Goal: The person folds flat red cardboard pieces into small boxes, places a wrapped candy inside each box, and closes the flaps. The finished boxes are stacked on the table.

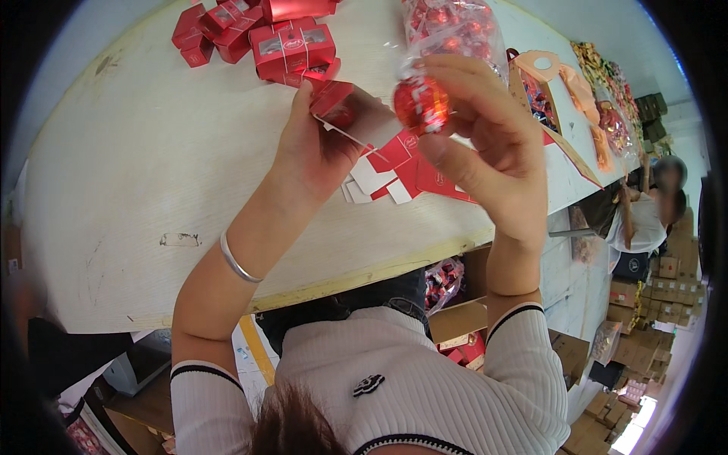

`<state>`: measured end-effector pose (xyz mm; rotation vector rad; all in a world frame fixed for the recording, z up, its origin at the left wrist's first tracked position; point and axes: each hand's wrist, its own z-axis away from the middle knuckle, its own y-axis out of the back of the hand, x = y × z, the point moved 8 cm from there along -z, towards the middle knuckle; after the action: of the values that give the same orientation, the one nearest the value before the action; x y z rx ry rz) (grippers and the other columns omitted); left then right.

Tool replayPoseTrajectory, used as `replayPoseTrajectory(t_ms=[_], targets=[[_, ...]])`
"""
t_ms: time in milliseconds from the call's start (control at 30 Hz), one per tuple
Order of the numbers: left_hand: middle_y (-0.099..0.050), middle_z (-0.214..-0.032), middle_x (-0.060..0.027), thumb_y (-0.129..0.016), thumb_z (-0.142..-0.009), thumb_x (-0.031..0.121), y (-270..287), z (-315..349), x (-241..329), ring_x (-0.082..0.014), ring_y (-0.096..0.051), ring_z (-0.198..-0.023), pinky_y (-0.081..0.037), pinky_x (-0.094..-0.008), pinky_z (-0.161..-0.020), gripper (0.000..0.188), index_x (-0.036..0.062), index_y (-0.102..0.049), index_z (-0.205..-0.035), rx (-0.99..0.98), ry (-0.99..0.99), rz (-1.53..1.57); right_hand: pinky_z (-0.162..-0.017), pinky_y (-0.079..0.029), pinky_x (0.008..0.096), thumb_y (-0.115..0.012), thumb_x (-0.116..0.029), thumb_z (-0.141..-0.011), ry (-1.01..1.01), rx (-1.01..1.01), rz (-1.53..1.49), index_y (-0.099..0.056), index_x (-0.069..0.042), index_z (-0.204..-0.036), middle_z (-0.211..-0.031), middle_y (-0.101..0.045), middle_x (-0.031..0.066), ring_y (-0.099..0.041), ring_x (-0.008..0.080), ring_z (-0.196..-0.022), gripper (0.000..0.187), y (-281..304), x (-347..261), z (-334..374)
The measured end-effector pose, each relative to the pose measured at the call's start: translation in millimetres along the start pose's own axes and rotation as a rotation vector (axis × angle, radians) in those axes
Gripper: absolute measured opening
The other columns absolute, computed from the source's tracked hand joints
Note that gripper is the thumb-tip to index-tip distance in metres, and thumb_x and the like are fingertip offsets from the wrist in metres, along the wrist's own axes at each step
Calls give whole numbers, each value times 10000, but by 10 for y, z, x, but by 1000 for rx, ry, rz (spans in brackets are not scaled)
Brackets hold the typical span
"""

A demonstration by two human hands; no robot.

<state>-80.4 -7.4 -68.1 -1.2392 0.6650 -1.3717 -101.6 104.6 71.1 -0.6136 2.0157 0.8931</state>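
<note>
My left hand [307, 144] is closed around a small red gift box [356, 114] with a clear window, its open end tilted toward the right. Between the thumb and fingers of my right hand [497, 140] is a round chocolate [422, 105] in shiny red foil with clear twisted ends, held just right of the box and apart from it. Below both hands, flat red-and-white box blanks [375, 178] lie spread on the table [167, 167].
Several made-up red boxes [294, 47] stand at the far side. A clear bag of red-wrapped chocolates [451, 30] sits beyond my right hand. Farther right is an open carton [540, 102] with wrapped sweets. A person [641, 216] is at the right, near stacked cardboard boxes [671, 292].
</note>
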Motion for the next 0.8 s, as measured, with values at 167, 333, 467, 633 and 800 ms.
replayPoseTrajectory(t_ms=[167, 333, 467, 633, 800], targets=[[-554, -1104, -85, -396, -923, 318, 17, -15, -18, -243, -521, -1044, -424, -404, -919, 343, 74, -499, -1141, 54, 27, 38, -642, -416, 218, -636, 41, -684, -149, -155, 285, -542, 17, -1087, -825, -549, 23, -512, 84, -725, 415, -14, -66, -6], [-557, -956, -116, -331, -938, 351, -48, 58, 7, -276, -551, -924, -465, -429, -880, 352, 35, -477, -991, -5, -7, -69, -554, -383, 228, -661, -18, -699, -110, -291, 470, -522, 5, -849, -773, -526, 39, -479, 77, -661, 206, -196, -46, -218], [-553, -972, -143, -358, -926, 351, -81, 93, -3, -299, -558, -919, -467, -420, -882, 362, 19, -486, -993, 8, 24, 31, -670, -434, 284, -620, -4, -712, 139, -134, 551, -572, -1, -901, -957, -569, 46, -514, 149, -767, 195, -278, -103, -323], [-526, -1077, -177, -439, -895, 354, -116, 27, 152, -352, -516, -1020, -448, -442, -900, 370, 0, -515, -972, 25, 11, 163, -883, -393, 367, -617, 27, -637, 301, -6, 128, -569, -51, -1085, -1205, -503, 90, -481, 256, -1084, 458, -51, -3, -335], [-514, -1118, -156, -457, -867, 477, -218, 118, -13, -354, -491, -1058, -384, -475, -943, 493, 43, -516, -1093, -430, 389, 200, -994, -321, 398, -627, 45, -570, 409, -351, 187, -462, -67, -1217, -1251, -482, 94, -385, 273, -1217, 677, -470, 261, -368]])
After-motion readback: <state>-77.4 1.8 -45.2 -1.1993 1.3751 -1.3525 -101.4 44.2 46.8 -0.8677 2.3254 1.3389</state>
